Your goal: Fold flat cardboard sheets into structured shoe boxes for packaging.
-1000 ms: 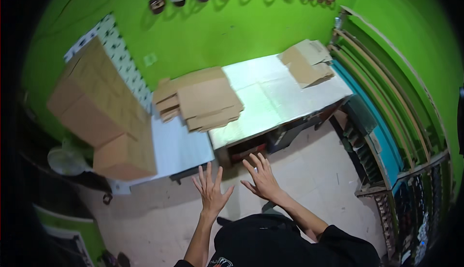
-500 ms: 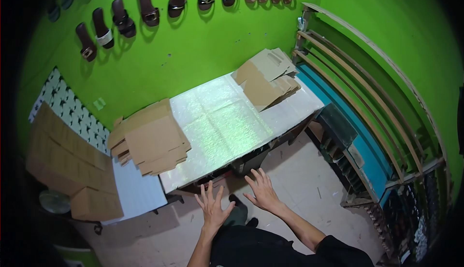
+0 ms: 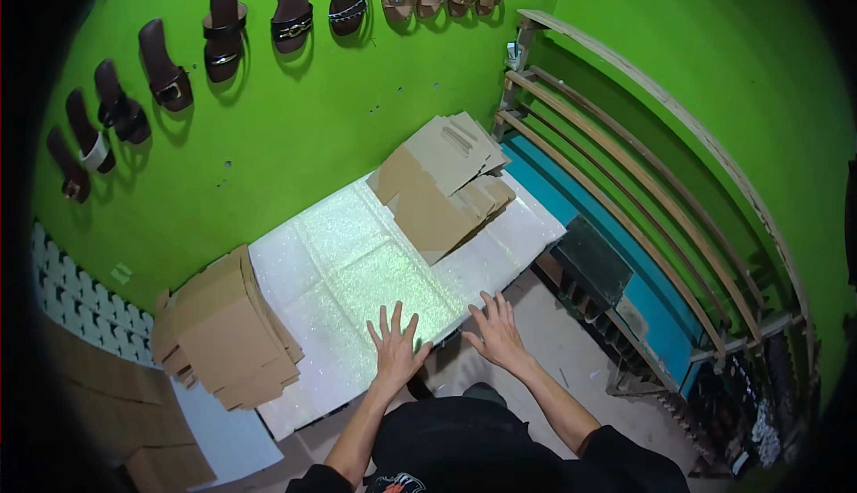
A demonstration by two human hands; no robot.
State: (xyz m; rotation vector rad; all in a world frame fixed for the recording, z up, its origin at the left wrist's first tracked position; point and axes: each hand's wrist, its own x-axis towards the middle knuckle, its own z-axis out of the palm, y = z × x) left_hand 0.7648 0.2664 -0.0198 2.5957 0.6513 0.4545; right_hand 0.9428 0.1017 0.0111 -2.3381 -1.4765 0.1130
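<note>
My left hand is open with its fingers spread, over the near edge of a table covered in shiny white sheeting. Nothing is in it, and whether it touches the surface I cannot tell. To its right, my right hand is open too, fingers apart and holding nothing, just off the table's front edge. Flat cardboard pieces lie in two stacks on the table: a left stack beyond my left hand, and a right stack at the far end.
Several sandals hang on the green wall behind the table. To the right stands a wooden rack with long slats, beside a dark box. Brown cardboard boxes stand at the lower left.
I have come closer to the table, and the view has swung right. My hands, over the floor before, are now at the table's front edge. Both stay open.
</note>
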